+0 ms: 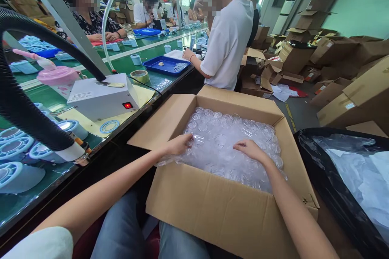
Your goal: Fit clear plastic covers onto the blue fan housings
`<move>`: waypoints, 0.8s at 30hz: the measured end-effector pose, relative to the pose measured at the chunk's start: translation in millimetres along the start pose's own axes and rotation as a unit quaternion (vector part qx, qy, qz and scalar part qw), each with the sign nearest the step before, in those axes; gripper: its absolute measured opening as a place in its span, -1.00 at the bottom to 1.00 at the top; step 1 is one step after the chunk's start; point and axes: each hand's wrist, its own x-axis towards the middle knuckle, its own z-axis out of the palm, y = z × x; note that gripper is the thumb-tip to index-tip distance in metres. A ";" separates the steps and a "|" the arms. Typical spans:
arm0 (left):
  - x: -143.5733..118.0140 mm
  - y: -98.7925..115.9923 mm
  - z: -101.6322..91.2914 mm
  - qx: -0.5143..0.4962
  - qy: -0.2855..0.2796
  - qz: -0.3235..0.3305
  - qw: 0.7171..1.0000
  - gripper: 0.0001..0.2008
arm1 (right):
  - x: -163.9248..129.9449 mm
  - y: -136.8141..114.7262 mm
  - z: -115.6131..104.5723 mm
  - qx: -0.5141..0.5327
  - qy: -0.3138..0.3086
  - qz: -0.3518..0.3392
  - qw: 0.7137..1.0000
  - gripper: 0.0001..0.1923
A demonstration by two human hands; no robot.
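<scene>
Both hands down in open cardboard box (pixel 219 206) on lap. Left hand (pixel 179 144), right hand (pixel 251 148) curled, gripping bag of clear plastic lids (pixel 231 145). Likely light, slippery, crushable; best gathered by film edges.

The head camera looks forward and down, close over an open cardboard box (pixel 212 206) (lap level).

One open cardboard box (pixel 219 206), two hands (pixel 179 144) (pixel 249 148), one blue tray (pixel 166 66), one tape roll (pixel 139 76).
</scene>
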 end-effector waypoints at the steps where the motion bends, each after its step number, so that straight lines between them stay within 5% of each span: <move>1: -0.3 -3.3 3.3 0.019 -0.008 -0.004 1.000 -0.82 | -1.0 4.7 -0.1 -0.002 -0.004 0.018 1.000 -0.72; 8: -6.3 -12.0 6.3 0.114 -0.088 -0.024 0.989 -0.55 | 10.7 13.3 26.4 -0.025 -0.091 0.082 0.992 -0.77; 13: -2.4 -17.2 12.3 0.125 -0.105 -0.048 0.985 -0.80 | 19.0 12.0 31.6 -0.020 -0.083 0.091 0.992 -0.76; 20: -1.4 -23.0 18.1 -0.011 -0.062 -0.040 0.997 -0.81 | 19.4 17.1 31.3 0.038 -0.107 0.087 0.990 -0.74; 24: -3.7 -24.7 6.4 -0.136 -0.006 -0.038 0.990 -0.65 | 20.1 12.6 37.5 0.084 -0.139 0.062 0.985 -0.75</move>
